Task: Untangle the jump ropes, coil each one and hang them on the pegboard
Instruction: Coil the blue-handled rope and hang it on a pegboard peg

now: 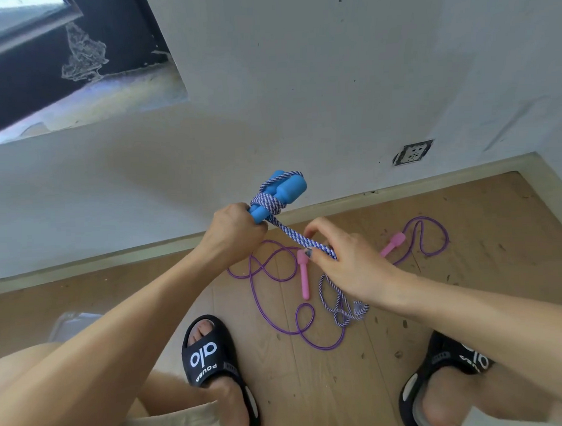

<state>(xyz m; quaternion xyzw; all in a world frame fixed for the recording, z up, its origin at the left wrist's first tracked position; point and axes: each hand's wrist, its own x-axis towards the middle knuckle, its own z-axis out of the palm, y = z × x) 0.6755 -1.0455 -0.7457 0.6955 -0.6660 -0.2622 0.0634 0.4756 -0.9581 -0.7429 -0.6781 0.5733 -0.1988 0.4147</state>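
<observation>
Above a scuffed wooden floor (359, 385), the left hand (234, 235) grips two blue foam jump-rope handles (283, 193), bound together by turns of blue-and-white braided rope (293, 236). That rope slopes down from its knuckles to the right hand (348, 261), whose fingers curl around it; the slack hangs below that wrist. Beneath both hands lies a thin purple plastic rope (269, 277) with pink handles (304, 277), one just below the right thumb.
</observation>
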